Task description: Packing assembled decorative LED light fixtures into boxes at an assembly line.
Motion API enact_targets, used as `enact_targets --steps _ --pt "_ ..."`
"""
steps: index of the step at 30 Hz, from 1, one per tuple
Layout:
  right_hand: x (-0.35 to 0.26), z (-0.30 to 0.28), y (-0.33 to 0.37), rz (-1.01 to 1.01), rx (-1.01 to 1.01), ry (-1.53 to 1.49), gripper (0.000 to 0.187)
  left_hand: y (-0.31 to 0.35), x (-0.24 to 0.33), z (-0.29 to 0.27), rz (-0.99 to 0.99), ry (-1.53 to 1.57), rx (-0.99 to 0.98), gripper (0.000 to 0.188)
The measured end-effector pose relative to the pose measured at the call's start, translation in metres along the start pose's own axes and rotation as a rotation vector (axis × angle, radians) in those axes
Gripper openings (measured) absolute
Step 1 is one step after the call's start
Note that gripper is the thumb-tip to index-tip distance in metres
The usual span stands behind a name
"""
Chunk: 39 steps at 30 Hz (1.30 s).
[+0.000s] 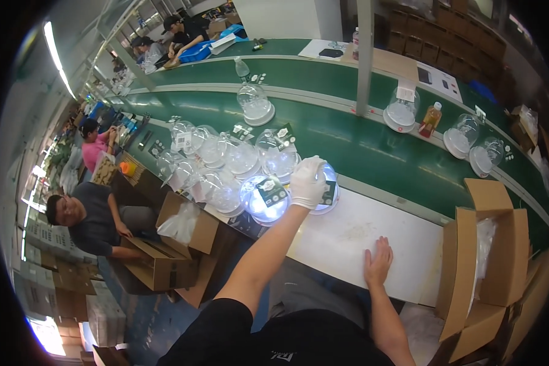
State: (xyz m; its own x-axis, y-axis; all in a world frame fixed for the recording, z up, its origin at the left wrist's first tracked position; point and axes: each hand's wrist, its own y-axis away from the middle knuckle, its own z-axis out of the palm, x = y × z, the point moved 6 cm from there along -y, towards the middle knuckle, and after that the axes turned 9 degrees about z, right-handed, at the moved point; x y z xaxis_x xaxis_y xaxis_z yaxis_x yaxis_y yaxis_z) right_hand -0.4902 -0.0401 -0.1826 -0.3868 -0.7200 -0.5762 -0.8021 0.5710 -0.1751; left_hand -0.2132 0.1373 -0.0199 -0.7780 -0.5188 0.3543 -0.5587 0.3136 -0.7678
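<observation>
Our left hand [308, 183], in a white glove, is bent over the upper part of a clear, rounded plastic dome with a glowing bluish-white base [332, 174]. Its fingers are curled against the dome, though we cannot tell how firmly they grip. The dome lies directly under the glove and shows mainly to its right, with a dark green printed card [329, 194] on its side. Our bare right hand [379, 262] lies palm down, holding nothing, with the fingers extended and the thumb apart, on a flat white board [348, 241], well apart from the dome.

Just left of the glove we see a second lit clear dome [262, 213], its base bright white-blue and a green card across its front. Beyond it, a close cluster of transparent domes with whitish bases [219, 190] spreads to the left, several carrying cards. Past these runs a long green conveyor belt [335, 137], with a single clear dome on a white base [253, 105] standing on it. To our right stands an open brown cardboard box [459, 274]; to our left a seated person in a dark grey shirt [94, 219] reaches into another brown carton [169, 268].
</observation>
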Motion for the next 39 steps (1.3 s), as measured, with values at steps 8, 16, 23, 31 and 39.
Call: enact_targets --steps 8,16,23,31,39 --pt "-0.002 0.004 -0.001 0.004 0.000 0.007 0.047 -0.002 -0.004 -0.002 -0.008 0.014 -0.002 0.016" --pt "0.005 0.003 -0.002 0.025 -0.004 0.041 0.049 -0.073 -0.014 -0.015 -0.256 0.367 -0.127 0.022" --pt "-0.001 0.006 -0.003 0.012 -0.036 0.081 0.049 -0.182 -0.137 -0.018 -0.232 0.015 -0.197 0.028" --pt "-0.001 0.012 -0.006 0.008 -0.075 0.199 0.048 -0.204 -0.293 0.059 -0.430 -0.373 -0.737 0.074" --pt "0.002 0.016 -0.013 0.044 -0.120 0.189 0.047 -0.235 -0.360 0.097 -0.357 -0.468 -0.698 0.036"
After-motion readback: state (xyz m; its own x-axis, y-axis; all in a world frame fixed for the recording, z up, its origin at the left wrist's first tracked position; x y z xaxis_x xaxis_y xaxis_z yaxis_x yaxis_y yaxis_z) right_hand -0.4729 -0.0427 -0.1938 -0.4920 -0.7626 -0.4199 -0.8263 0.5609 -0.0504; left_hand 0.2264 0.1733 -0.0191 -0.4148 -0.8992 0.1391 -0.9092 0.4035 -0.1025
